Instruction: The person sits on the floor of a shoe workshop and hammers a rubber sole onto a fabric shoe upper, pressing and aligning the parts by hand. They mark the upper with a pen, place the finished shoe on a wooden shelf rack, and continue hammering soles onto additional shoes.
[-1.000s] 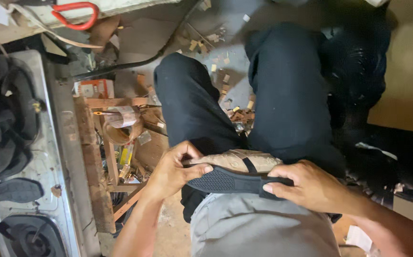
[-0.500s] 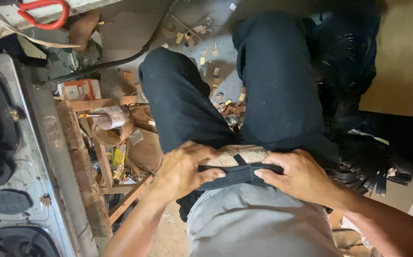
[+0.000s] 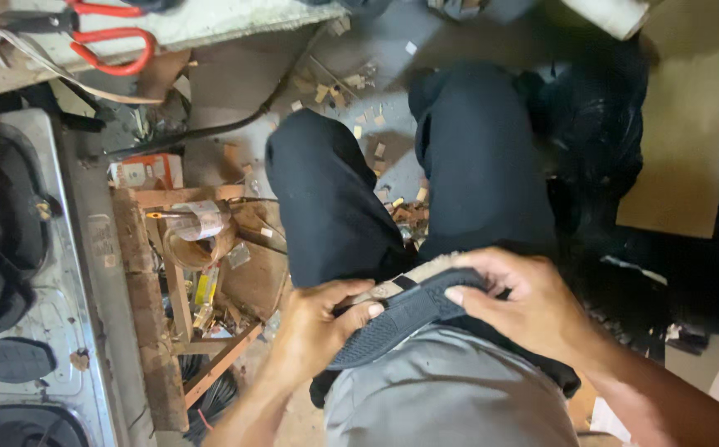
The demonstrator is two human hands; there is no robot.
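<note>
both forearms come in from below and meet over the lap. the left hand (image 3: 314, 331) lies knuckles up, fingers curled and thumb pressing inward in a grip. the right hand (image 3: 525, 306) faces it, fingers bent over and clamped, wrist angled toward the left.

Left of the hands, a cluttered wooden rack (image 3: 179, 273) with a tape roll (image 3: 198, 222) blocks the near-left side. Beyond it a metal surface (image 3: 69, 331) carries dark soles (image 3: 5, 361). Far ahead, bare floor (image 3: 235, 83) between the knees and red scissors (image 3: 111, 37) lies open, littered with chips. A cardboard sheet (image 3: 682, 141) lies flat at right.
</note>
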